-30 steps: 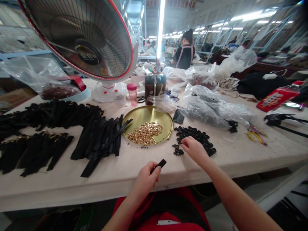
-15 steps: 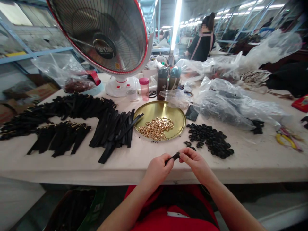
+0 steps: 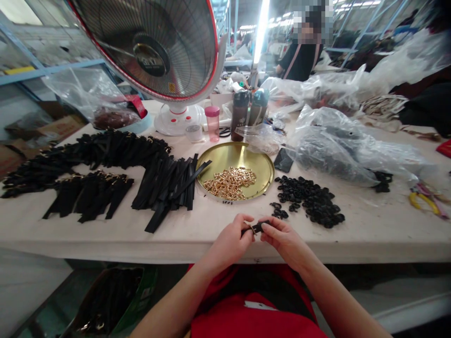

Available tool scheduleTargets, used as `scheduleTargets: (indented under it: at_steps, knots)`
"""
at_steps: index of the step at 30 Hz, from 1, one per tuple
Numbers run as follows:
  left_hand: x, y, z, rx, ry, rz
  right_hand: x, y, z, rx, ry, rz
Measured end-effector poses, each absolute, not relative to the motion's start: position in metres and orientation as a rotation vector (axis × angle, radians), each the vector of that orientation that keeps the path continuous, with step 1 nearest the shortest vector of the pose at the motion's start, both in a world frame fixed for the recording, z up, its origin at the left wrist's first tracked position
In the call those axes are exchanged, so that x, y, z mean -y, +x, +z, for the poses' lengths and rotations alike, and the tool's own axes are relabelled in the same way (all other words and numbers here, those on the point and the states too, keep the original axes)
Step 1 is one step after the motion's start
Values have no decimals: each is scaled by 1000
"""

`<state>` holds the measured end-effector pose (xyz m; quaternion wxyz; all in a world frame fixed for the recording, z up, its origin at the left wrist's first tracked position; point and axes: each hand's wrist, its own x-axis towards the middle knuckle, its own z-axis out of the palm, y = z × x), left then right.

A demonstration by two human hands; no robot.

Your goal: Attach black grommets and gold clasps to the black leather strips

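Both bare forearms rise from the lower edge and meet over the near edge of the pale worktable (image 3: 105, 239), wrists bent slightly inward. The left hand (image 3: 230, 241) curls palm-right, thumb and forefinger pressed together on one end of a short black strap piece (image 3: 255, 228). The right hand (image 3: 286, 239) mirrors it, fingertips pinching the strap's other end, so the strap sits between the two hands just above the table edge.

Just beyond the right hand lies a heap of small black ring-shaped parts (image 3: 310, 202). Left of that heap sits a round brass-coloured metal tray (image 3: 253, 162) holding a pile of small gold metal clasps (image 3: 229, 182). Left of the tray, long black straps (image 3: 169, 188) lie fanned in rows. Behind the tray stand a pink plastic cup (image 3: 212, 123) and two dark bottles (image 3: 246, 112), with a red-rimmed wire-grille dish heater (image 3: 151, 47) farther left and crumpled clear plastic bags (image 3: 338, 150) to the tray's right.
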<state>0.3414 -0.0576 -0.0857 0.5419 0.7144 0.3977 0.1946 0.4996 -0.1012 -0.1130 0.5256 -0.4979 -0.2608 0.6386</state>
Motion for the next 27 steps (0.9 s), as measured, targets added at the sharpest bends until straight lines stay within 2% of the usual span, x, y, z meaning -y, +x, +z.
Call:
scheduleTargets:
  at_steps: [4,12,20,23,27]
  knots:
    - [59,339,-90,-976,1631,516,105,493,-112,763,-1202,1493]
    - [66,334,-92,-1021,1565,485,114,490,-116,470,-1035,1651]
    - [68,330,-85,-1094,1785,373,121,489,-118,387,-877,1980]
    - [70,328,-83,-1065,1760,331,122,490,-118,395,-896,1924]
    - [73,324,-78,-1118,1729,302,120,491,-119,538,-1078,1695]
